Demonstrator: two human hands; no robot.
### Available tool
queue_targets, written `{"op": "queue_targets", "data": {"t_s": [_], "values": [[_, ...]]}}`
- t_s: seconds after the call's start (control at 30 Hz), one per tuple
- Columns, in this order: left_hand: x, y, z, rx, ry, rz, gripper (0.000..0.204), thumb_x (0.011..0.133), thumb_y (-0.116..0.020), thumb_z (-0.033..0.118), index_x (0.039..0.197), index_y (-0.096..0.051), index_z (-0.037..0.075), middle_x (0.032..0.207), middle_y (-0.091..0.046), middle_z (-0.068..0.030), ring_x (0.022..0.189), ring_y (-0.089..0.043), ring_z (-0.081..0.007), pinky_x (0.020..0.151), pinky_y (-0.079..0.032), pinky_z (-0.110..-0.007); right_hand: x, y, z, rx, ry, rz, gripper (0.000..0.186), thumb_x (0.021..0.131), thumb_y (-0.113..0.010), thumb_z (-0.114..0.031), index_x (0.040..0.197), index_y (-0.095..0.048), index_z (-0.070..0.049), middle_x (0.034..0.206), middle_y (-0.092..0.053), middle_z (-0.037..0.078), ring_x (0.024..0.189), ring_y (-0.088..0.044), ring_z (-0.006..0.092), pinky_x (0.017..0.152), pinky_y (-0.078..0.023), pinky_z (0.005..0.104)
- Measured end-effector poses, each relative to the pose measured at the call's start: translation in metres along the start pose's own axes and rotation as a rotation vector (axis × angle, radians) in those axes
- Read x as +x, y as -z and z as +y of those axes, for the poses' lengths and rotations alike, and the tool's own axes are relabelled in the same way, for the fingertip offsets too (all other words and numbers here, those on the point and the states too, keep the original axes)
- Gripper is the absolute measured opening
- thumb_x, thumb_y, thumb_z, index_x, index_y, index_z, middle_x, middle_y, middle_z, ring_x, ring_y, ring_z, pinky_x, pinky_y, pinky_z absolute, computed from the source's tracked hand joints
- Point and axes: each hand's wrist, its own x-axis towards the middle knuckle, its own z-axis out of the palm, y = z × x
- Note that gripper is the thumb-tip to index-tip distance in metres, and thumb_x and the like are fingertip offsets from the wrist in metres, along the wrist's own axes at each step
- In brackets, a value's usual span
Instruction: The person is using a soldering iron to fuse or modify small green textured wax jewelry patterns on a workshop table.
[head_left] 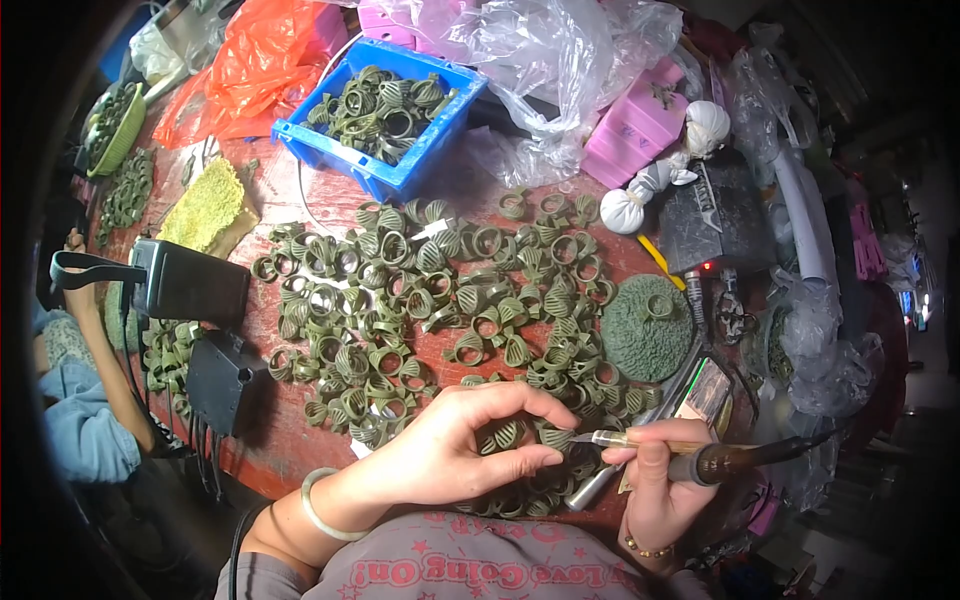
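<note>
My left hand (465, 450), with a pale bangle at the wrist, curls its thumb and index finger around a small olive-green ribbed ring piece (555, 437). My right hand (665, 470) grips a dark-handled pen-like tool (700, 464) along with a thin, light-handled tool (625, 440), whose pale tip points at that piece. Many similar green ribbed ring pieces (390, 260) lie spread over the red worktable (270, 460) beyond and under my hands. A metal tool (585, 488) lies beside my right hand.
A blue crate (395, 180) of green pieces, pink moulds (630, 130), plastic bags (530, 60), a yellow sponge (200, 210), a green mound (645, 330) and a dark control box (715, 220) surround the pieces. Black devices (195, 280) stand left. A co-worker's arm (120, 400) is at far left.
</note>
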Motion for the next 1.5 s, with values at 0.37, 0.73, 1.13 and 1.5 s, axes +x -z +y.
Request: {"op": "queue_targets", "data": {"t_s": [0.37,0.73,1.13,1.5], "values": [[-0.0006,0.0004,0.0009,0.063,-0.036,0.012,0.026,0.084,-0.071,0.010,0.107,-0.064,0.003,0.094,-0.069,-0.0096,0.087,-0.066,-0.0183,0.078,-0.051,-0.031,0.0013,0.0027,-0.0007,0.037,-0.007,-0.010,0.011,0.095,-0.055,-0.005,0.097,-0.054,0.006,0.070,-0.065,0.012,0.064,-0.065,0.0148,0.059,-0.048,0.0223],[-0.0005,0.0015,0.0045,0.045,0.012,-0.041,0.028,0.083,-0.072,0.006,0.109,-0.064,-0.001,0.107,-0.068,-0.0108,0.099,-0.065,-0.0176,0.083,-0.052,-0.031,-0.0007,-0.0021,-0.0007,-0.054,0.009,0.019,0.012,0.094,-0.057,-0.005,0.098,-0.053,0.006,0.077,-0.065,0.014,0.066,-0.067,0.0174,0.061,-0.053,0.0251],[-0.0007,0.0003,0.0066,-0.006,0.110,-0.036,0.028,0.083,-0.072,0.006,0.109,-0.064,0.000,0.107,-0.068,-0.0112,0.101,-0.064,-0.0191,0.088,-0.050,-0.032,0.0025,-0.0008,-0.0014,-0.002,0.034,0.019,0.014,0.096,-0.054,-0.007,0.099,-0.053,0.006,0.070,-0.066,0.013,0.061,-0.063,0.0140,0.059,-0.048,0.0219],[-0.0016,0.0035,0.0022,-0.092,0.070,0.105,0.033,0.083,-0.071,0.006,0.114,-0.062,-0.001,0.115,-0.063,-0.0105,0.109,-0.059,-0.0189,0.090,-0.049,-0.032,0.0032,0.0057,-0.0049,-0.076,0.013,0.109,0.014,0.095,-0.054,-0.009,0.099,-0.052,0.004,0.073,-0.064,0.010,0.054,-0.050,0.0074,0.052,-0.039,0.0191]]}}
